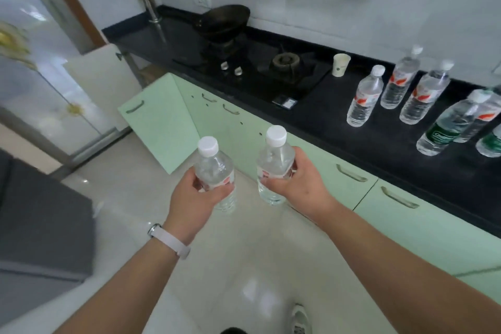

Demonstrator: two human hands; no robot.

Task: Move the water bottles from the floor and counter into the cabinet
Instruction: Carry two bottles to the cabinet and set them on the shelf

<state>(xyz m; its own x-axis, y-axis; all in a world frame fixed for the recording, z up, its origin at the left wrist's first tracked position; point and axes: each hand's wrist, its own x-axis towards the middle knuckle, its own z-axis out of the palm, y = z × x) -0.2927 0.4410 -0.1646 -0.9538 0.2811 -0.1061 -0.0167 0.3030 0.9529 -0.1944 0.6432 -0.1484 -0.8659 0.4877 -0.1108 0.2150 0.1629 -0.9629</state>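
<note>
Each hand, left [196,192] and right [296,180], has its fingers clamped mid-body on a full bottle [215,171], near the open cabinet door [162,127]. Probably heavy, smooth; grip the label band.

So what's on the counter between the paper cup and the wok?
In the head view, the gas stove fills that stretch: an empty burner beside the paper cup, and the wok sits on the far burner.
</note>
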